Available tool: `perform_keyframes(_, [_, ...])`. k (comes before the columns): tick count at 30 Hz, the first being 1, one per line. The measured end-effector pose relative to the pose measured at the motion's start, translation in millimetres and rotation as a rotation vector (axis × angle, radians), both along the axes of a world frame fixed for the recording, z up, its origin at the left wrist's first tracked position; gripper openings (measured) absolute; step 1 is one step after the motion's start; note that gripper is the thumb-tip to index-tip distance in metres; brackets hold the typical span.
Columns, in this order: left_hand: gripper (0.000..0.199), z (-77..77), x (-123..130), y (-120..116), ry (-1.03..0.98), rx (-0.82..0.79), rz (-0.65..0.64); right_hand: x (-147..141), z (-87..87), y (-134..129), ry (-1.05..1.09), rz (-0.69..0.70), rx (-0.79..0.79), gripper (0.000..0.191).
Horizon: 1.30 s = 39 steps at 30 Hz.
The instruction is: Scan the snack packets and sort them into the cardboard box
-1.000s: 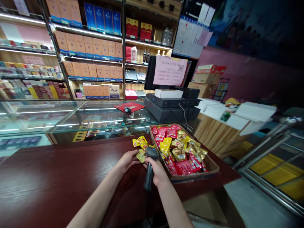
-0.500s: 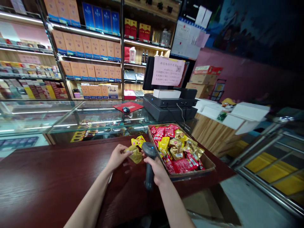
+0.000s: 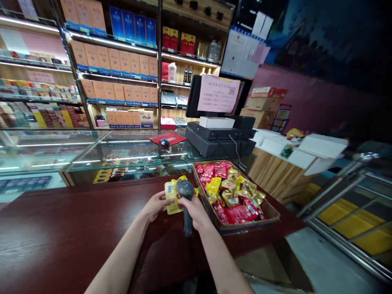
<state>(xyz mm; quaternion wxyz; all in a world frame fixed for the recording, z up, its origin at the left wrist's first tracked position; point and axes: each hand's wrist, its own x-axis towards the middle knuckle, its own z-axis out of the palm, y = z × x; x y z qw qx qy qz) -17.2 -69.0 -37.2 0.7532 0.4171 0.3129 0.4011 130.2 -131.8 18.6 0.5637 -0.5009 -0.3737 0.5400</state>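
Observation:
My left hand [image 3: 157, 205] pinches the near-left edge of a yellow snack packet [image 3: 172, 207], whose barcode label faces up. In my right hand [image 3: 197, 212] is a dark grey barcode scanner [image 3: 185, 189], gripped round its handle, with its head over the packet's right part. The scanner hides some of the packet. Behind them, another yellow packet [image 3: 183, 178] lies on the dark red-brown table [image 3: 76, 220], partly covered. To the right stands a cardboard tray [image 3: 272, 212] full of red, gold and yellow snack packets [image 3: 229, 192].
Beyond the table are a glass display counter [image 3: 92, 163], a red mat [image 3: 174, 138] with a mouse [image 3: 164, 142], and a till with its monitor [image 3: 191, 96]. Boxed goods fill the shelves behind. A metal railing [image 3: 339, 192] stands at the right, and an open carton [image 3: 266, 265] sits below the table edge.
The packet in my left hand has turned so its barcode label shows. The scanner has moved slightly left, over the packet. The view has shifted a little.

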Motion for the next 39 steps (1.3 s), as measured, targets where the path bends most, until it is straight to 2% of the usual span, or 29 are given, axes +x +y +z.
perform_keyframes(3, [0.05,-9.2,-1.2,7.3,0.026,0.045,0.155,-9.7,10.5,-3.4,-0.129,0.011,0.134,0.031])
perform_keyframes(7, [0.045,-13.9,-2.1,14.1,0.023,0.105,0.284,-26.9,9.0,-5.8,-0.092,0.178,0.024,0.018])
perform_keyframes(10, [0.042,-8.7,-1.8,13.0,0.021,0.127,0.323,-33.8,3.2,-4.4,-0.096,0.222,0.004,0.013])
perform_keyframes(15, [0.026,-0.2,-0.9,7.6,0.045,0.163,0.277,-34.2,4.4,-4.8,-0.104,0.226,0.011,0.011])
perform_keyframes(18, [0.031,-0.6,-1.2,8.1,0.023,0.143,0.278,-31.0,12.4,-7.4,-0.096,0.2,0.028,0.011])
perform_keyframes(22, [0.042,0.6,-1.7,7.6,-0.017,0.04,0.237,-18.1,21.5,-4.9,-0.099,0.051,0.147,0.023])
perform_keyframes(25, [0.044,8.9,-1.2,2.1,-0.023,-0.059,0.124,-1.3,23.4,4.6,-0.054,0.074,0.009,0.025])
perform_keyframes(29, [0.049,33.2,-0.6,-4.2,-0.094,-0.193,-0.027,24.7,29.3,18.4,0.055,0.121,-0.165,0.02])
perform_keyframes(33, [0.068,74.1,6.6,1.4,-0.227,-0.272,-0.232,50.9,51.1,24.5,0.154,0.184,-0.251,0.013])
perform_keyframes(36, [0.073,110.0,25.6,13.1,-0.195,-0.286,-0.293,73.3,75.0,25.4,0.195,0.24,-0.265,0.01])
perform_keyframes(39, [0.077,144.3,58.8,26.6,-0.141,-0.276,-0.336,102.1,99.7,26.3,0.182,0.224,-0.234,0.011])
